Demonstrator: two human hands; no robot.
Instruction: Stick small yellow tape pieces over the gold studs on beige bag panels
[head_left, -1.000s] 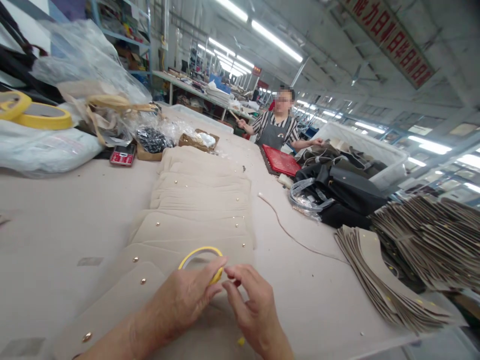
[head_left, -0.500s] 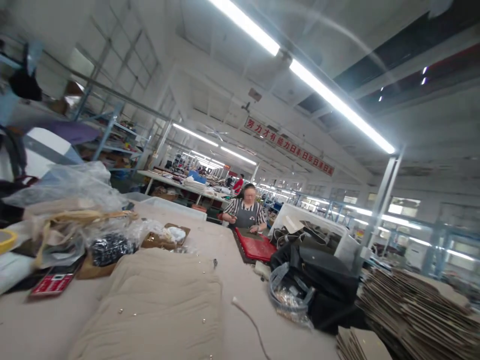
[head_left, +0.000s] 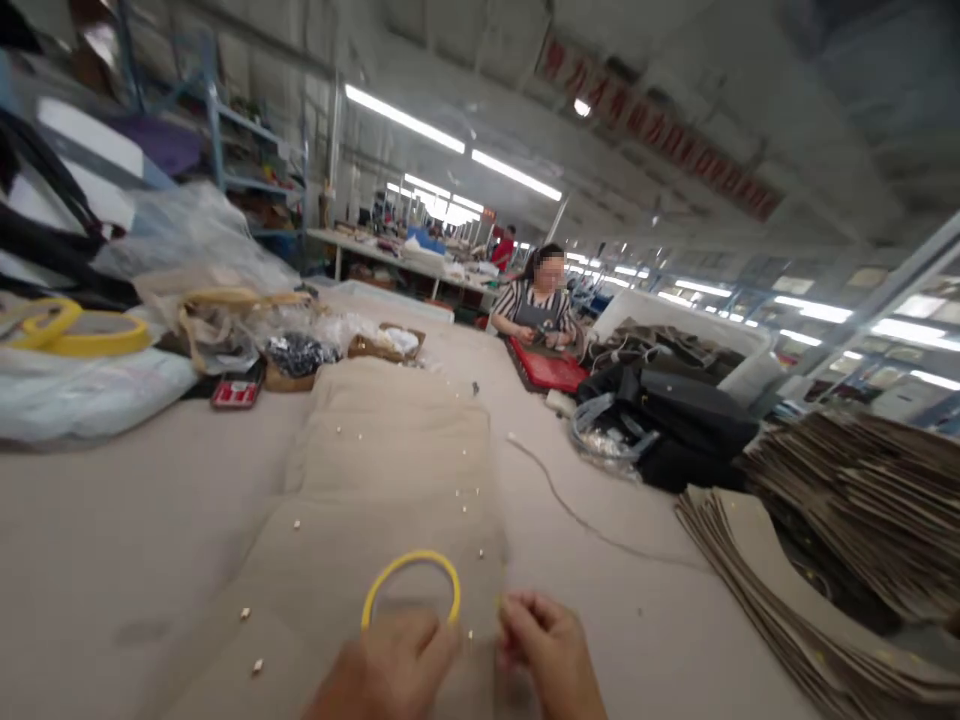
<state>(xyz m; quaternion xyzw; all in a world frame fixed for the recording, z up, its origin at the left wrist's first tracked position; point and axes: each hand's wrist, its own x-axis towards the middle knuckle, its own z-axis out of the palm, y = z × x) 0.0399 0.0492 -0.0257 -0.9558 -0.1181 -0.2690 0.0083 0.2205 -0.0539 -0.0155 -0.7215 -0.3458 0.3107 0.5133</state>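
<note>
My left hand [head_left: 394, 660], partly blurred, is closed around the near side of a yellow tape roll [head_left: 421, 556] held above the beige fabric [head_left: 405, 440]. Just right of it, my right hand [head_left: 546, 640] is closed in a pinch at the fabric's right edge. A speck of yellow tape [head_left: 500, 602] shows at its fingertips. The fabric lies in overlapping layers along the table, with several small shiny metal fittings, one of them a metal fitting [head_left: 258, 666] at lower left. My palms are hidden.
More yellow tape rolls [head_left: 105, 335] lie at left by plastic bags [head_left: 202, 240] and a red-and-white packet [head_left: 236, 392]. A cord [head_left: 562, 500] crosses the table [head_left: 600, 600]. Right stand a black bag [head_left: 675, 410] and stacked brown pieces [head_left: 862, 500]. A person [head_left: 536, 300] works opposite at a red board [head_left: 547, 368].
The view has tilted down towards the table. Both my hands, out of sight before, now show at the bottom, the left with a yellow tape roll.
</note>
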